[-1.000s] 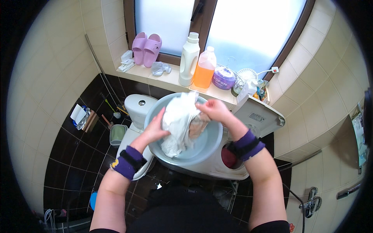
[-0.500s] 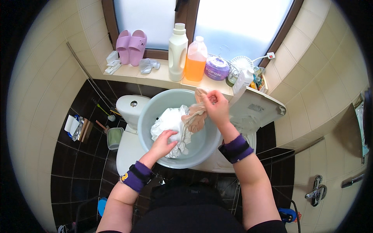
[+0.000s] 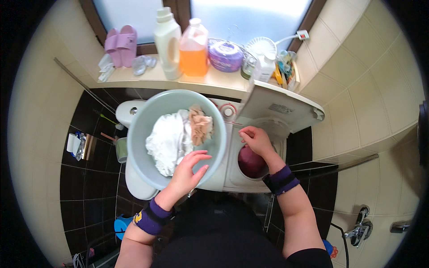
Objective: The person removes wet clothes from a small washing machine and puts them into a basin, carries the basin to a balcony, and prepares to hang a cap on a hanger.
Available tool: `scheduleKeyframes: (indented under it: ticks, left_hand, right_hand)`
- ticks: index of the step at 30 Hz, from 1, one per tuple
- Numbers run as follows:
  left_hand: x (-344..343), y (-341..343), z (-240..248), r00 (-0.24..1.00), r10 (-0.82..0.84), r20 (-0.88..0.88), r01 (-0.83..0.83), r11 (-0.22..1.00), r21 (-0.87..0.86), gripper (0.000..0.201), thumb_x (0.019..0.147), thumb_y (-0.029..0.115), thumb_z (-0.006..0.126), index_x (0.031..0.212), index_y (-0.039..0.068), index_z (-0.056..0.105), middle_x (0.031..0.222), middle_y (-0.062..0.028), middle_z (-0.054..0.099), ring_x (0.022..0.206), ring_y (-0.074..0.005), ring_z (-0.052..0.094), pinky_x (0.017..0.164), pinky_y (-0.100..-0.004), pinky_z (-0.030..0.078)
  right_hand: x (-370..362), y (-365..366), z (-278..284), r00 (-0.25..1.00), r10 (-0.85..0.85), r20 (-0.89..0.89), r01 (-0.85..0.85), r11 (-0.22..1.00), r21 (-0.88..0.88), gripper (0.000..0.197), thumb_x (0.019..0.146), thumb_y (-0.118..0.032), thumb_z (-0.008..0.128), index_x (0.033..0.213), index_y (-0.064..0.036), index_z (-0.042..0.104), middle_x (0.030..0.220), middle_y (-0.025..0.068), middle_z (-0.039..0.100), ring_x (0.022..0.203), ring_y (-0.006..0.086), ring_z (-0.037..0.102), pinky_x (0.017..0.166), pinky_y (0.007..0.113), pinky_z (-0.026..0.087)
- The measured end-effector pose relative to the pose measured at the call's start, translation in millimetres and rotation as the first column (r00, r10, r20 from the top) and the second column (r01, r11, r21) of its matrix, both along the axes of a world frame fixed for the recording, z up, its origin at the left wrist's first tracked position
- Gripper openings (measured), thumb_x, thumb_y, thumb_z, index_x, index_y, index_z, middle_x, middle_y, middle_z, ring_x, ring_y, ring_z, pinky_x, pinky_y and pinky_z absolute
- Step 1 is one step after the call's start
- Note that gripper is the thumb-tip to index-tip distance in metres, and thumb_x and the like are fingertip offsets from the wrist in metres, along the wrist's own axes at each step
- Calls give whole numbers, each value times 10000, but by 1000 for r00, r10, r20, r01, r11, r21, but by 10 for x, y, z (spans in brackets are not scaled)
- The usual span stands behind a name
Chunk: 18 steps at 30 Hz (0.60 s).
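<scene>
A pale grey-green basin (image 3: 135,154) holds a heap of white cloth (image 3: 167,138), with a ruffled beige cloth (image 3: 198,125) on its right side. My left hand (image 3: 188,173) hovers over the basin's near right part, fingers spread and holding nothing. To the right, a white washing machine (image 3: 230,172) has its lid (image 3: 286,107) raised. My right hand (image 3: 258,140) is over its round opening, fingers loosely bent with nothing visible in them. Inside the opening lies something dark red (image 3: 251,161), partly covered by my hand; its kind is unclear.
On the windowsill stand pink slippers (image 3: 120,47), a cream bottle (image 3: 168,47), a bottle of orange liquid (image 3: 194,51), a purple tub (image 3: 225,57) and a small white fan (image 3: 261,47). A white toilet (image 3: 139,184) is left of the basin. A tap (image 3: 359,228) is on the right wall.
My right hand has let go of the beige cloth, which now lies in the basin, and has moved right over the machine's opening. The view has shifted right. My left hand has lifted off the white cloth.
</scene>
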State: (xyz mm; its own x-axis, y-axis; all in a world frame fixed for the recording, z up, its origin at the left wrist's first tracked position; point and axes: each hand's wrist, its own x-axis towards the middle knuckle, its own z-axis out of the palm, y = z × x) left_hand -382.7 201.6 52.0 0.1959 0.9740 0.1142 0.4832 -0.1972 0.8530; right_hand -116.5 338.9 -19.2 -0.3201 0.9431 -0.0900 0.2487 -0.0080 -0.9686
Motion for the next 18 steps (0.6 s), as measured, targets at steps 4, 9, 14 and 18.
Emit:
scheduleKeyframes:
  ticks: [4, 9, 14, 18]
  left_hand:
    - [813, 106, -111, 988, -130, 88, 134, 990, -50, 274, 853, 86, 637, 1126, 65, 624, 1211, -131, 594, 1139, -304, 556, 970, -376, 435]
    - [1515, 239, -843, 983, -179, 35, 182, 954, -238, 345, 864, 139, 631, 1200, 81, 582, 1231, -153, 562, 1142, -339, 540, 956, -386, 451]
    - [1844, 250, -1626, 991, -133, -16, 114, 905, -409, 378, 853, 146, 640, 1218, 74, 574, 1212, -167, 569, 1145, -358, 533, 971, -403, 441]
    - [1904, 302, -1770, 998, -67, -15, 51, 867, -495, 367, 840, 129, 640, 1195, 60, 580, 1181, -171, 581, 1131, -358, 535, 968, -410, 439]
  right_hand:
    - [682, 56, -516, 854, 212, 475, -257, 966, 32, 279, 845, -195, 674, 1051, -7, 663, 915, 103, 704, 806, 159, 665, 719, 291, 521]
    - [1020, 58, -1277, 820, 247, 517, -208, 969, -134, 486, 756, -301, 746, 1156, -46, 639, 1076, 160, 675, 975, 286, 651, 844, 357, 509]
    - [1097, 183, -2424, 511, 472, 718, -222, 880, -421, 669, 704, -321, 770, 1287, -69, 560, 1292, 181, 568, 1208, 319, 535, 1007, 394, 435]
    - [1112, 279, -2938, 257, 696, 671, -294, 718, -631, 670, 722, -312, 746, 1316, -81, 538, 1319, 171, 550, 1232, 320, 514, 1039, 395, 407]
